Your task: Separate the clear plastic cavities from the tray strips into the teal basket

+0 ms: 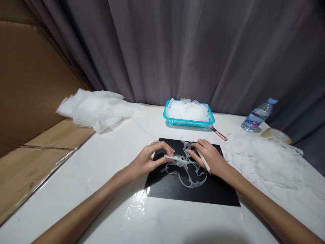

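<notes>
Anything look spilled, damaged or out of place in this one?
Nothing looks clearly spilled or damaged. The water bottle appears to lean, though lens distortion may explain that. The loose white pile at right sprawls, unlike the white pieces gathered in the blue basket.

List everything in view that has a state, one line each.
Bare left hand: pinching a thin white strip.
Bare right hand: holding a slim white stick.
Translucent curvy white piece: spread out, partly hidden.
Black rectangular mat: lying flat.
Turquoise plastic basket: filled with white translucent pieces.
Pink-handled cutting tool: lying down, open or shut unclear.
Clear plastic bottle: standing, blue cap on.
Translucent white scraps: heaped loosely.
White translucent bundle: crumpled.
</notes>
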{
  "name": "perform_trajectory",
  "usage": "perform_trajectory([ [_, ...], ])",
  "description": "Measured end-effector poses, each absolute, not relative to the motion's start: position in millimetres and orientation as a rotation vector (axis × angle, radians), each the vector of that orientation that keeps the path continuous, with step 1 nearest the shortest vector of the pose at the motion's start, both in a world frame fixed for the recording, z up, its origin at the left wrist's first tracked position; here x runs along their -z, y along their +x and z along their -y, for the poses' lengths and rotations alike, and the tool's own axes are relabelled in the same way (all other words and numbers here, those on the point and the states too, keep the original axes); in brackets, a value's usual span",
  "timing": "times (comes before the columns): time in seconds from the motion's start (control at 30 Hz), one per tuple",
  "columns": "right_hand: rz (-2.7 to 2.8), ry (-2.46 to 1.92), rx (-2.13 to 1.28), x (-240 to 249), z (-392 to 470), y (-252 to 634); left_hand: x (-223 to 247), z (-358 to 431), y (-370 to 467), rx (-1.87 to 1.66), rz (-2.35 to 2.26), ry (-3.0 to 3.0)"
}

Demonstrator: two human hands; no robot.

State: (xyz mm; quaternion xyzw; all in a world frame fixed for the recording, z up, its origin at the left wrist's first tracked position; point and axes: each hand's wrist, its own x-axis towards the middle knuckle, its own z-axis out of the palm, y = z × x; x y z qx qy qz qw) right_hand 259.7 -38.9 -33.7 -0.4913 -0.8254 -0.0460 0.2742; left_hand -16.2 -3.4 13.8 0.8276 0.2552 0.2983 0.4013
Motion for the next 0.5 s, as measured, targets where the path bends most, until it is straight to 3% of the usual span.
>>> perform_trajectory([
  [0.33,2.447,-1.328,-0.019,27,47,255,-17,3,-18,-0.797,-0.604,2.079],
  [0.5,2.471,-1.366,-0.196,-11,41,267,-21,6,-16,-0.798,-0.63,2.068],
])
